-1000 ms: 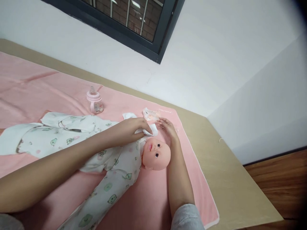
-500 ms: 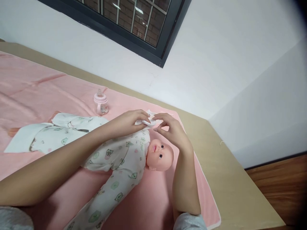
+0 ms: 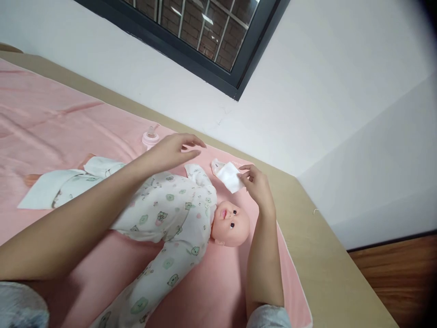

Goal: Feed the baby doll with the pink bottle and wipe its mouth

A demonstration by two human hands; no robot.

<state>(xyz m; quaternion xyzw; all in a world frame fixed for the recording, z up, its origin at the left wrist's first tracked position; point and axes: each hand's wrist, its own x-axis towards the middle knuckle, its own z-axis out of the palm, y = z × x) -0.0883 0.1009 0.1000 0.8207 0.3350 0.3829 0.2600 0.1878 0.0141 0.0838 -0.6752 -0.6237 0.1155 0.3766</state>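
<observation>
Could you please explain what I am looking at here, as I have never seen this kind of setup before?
There is no machine here: these are a person's own bare hands, filmed by one camera worn on their head, looking forward and down. A baby doll in patterned clothes lies face up on a pink blanket, spread over a table. The right hand pinches the edge of a small white cloth, which overlaps a clear plastic packet in this view. The left hand is open, with nothing in it, near a baby bottle that it partly hides.
</observation>
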